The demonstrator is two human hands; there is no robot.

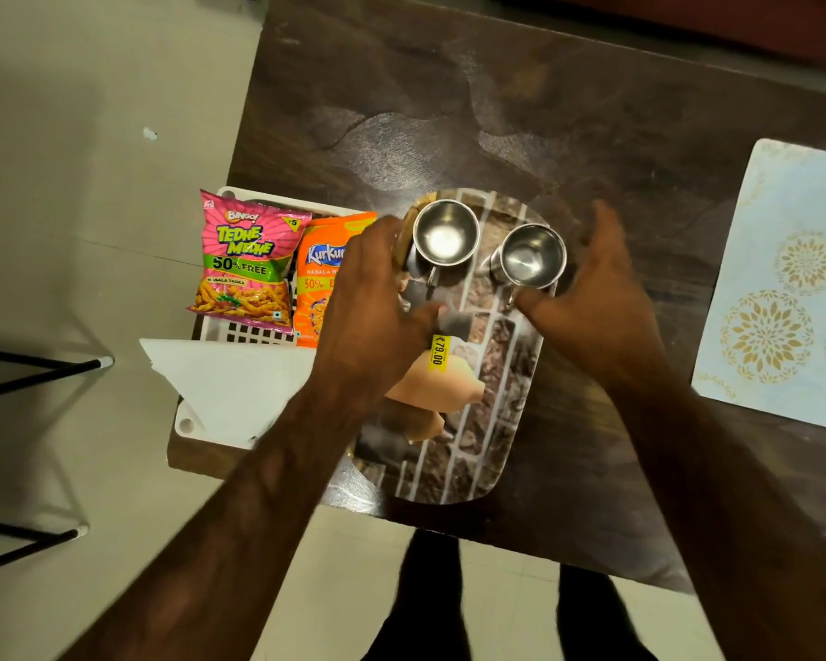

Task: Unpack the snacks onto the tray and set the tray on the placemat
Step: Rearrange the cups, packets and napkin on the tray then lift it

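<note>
Dark wood counter (449,112) carries the brick-patterned tray (478,446) at frame centre, two steel cups (445,231) loose at its upper end; the Bingo packet (244,264) and Kurkure packet (318,288) lie on the white basket (239,333) at left, the placemat (783,279) at the right edge. Left hand (377,298) curls at the tray's left rim, grip undeterminable; right hand (597,298) lies spread by its right rim. Lifting now would likely strand both packets, and tilt could topple the cups.
</note>
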